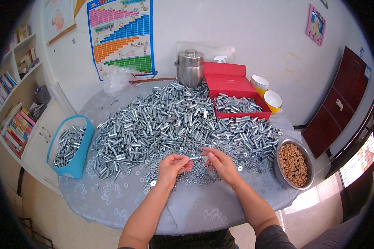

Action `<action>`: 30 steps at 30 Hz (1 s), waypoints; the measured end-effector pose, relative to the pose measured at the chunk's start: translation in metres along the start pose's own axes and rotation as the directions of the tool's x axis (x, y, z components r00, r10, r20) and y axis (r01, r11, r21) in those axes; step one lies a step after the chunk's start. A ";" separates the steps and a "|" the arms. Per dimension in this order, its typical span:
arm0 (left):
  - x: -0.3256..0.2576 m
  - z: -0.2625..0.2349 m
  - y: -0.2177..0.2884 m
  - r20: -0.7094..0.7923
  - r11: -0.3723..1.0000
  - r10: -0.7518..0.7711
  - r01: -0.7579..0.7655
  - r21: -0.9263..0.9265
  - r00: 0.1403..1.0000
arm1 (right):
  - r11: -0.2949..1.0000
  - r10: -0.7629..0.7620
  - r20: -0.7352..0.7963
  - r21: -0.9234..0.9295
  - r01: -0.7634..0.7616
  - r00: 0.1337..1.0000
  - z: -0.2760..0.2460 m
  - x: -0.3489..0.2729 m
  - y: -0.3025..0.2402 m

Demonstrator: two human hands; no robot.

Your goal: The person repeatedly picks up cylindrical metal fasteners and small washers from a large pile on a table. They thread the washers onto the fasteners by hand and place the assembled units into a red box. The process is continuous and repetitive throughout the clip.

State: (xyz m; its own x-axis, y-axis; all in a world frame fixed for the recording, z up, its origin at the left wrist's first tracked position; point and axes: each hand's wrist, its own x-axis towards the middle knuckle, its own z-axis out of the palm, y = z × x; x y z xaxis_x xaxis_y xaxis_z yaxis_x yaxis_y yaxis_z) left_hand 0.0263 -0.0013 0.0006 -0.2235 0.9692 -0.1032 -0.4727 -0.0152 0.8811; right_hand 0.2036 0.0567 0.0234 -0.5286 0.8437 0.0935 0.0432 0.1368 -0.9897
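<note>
Bolt and sleeve, one small silver metal piece, sits pinched between your left hand and right hand, fingertips of both closed on its ends, above loose washers. Beyond lies one huge heap of silver sleeves, too many to count, on a round grey-clothed table. One blue basket, one red box, one steel bowl of nuts and two yellow cups ring it, by a white wall.

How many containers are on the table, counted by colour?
Blue fabric bin: 1
Red box: 1
Steel canister: 1
Steel bowl: 1
Yellow cups: 2
Total: 6
The bolts are too many to count.
</note>
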 end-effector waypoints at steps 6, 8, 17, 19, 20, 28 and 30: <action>-0.003 0.005 0.000 0.051 0.994 0.022 -0.027 0.105 0.998 | 0.996 -0.058 0.099 -0.055 0.064 0.993 0.010 0.002 0.006; -0.005 0.007 0.004 0.053 0.993 0.005 -0.012 0.120 0.999 | 0.997 0.075 0.028 0.001 -0.075 0.997 0.005 0.009 -0.003; 0.008 -0.012 0.008 -0.069 0.993 0.037 -0.029 0.114 0.997 | 0.964 0.045 -0.489 0.250 0.090 0.871 -0.120 0.132 0.008; 0.010 -0.017 0.007 -0.080 0.994 0.034 -0.025 0.105 0.996 | 0.973 -0.022 -0.580 0.175 0.151 0.814 -0.118 0.135 -0.016; 0.010 -0.019 0.005 -0.088 0.995 0.029 -0.020 0.102 0.996 | 0.987 -0.104 -0.561 0.045 0.155 0.821 -0.119 0.136 -0.014; 0.006 -0.024 0.010 -0.125 0.989 0.033 -0.014 0.145 0.992 | 0.565 -0.134 -0.120 -0.825 -0.024 0.984 -0.059 0.096 0.006; 0.009 -0.021 0.007 -0.107 0.989 0.027 -0.011 0.145 0.994 | 0.442 -0.145 -0.120 -0.896 -0.044 0.982 -0.057 0.088 0.013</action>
State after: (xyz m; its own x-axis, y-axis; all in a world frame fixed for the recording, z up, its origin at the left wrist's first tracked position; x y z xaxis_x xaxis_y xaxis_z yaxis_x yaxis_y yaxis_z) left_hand 0.0037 0.0018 -0.0040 -0.3257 0.9368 -0.1279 -0.3416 0.0095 0.9398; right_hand 0.2059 0.1624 0.0246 -0.4238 0.8709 0.2488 0.8019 0.4885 -0.3440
